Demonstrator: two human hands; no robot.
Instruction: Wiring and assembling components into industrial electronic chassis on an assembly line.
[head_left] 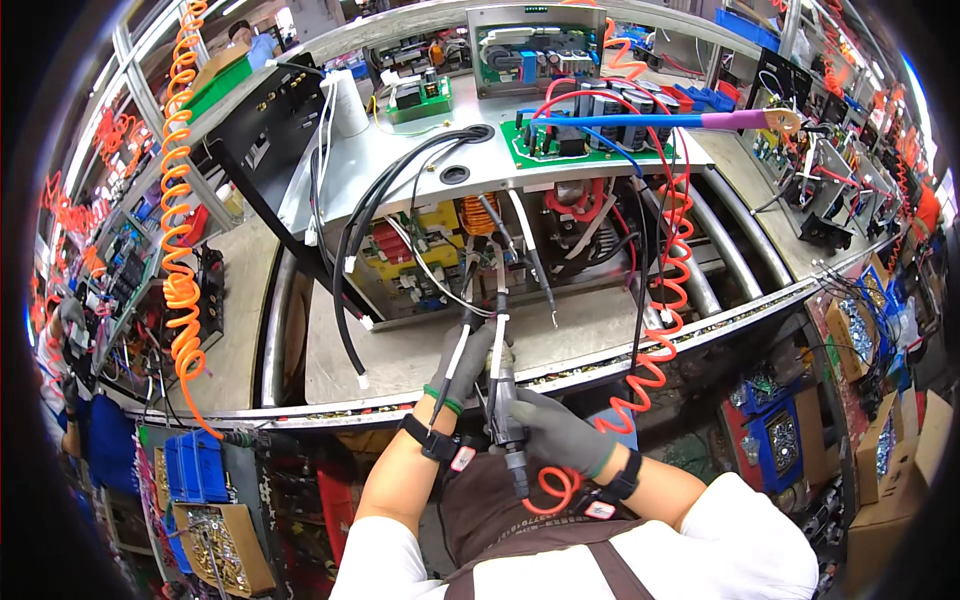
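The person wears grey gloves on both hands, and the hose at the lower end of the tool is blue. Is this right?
Not the colour: in the head view, the hose at the lower end of the tool is orange. The left hand and right hand do wear grey gloves.

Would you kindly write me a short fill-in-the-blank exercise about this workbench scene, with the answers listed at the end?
1. The handheld tool is gripped by the right hand, which wears a ____ glove.
2. The left hand wears a glove whose cuff edge is ____.
3. The thick blue cable has a ____ sleeve near its right end.
4. The upright cylinder on the metal top is ____.

Missing words: grey; green; purple; white.
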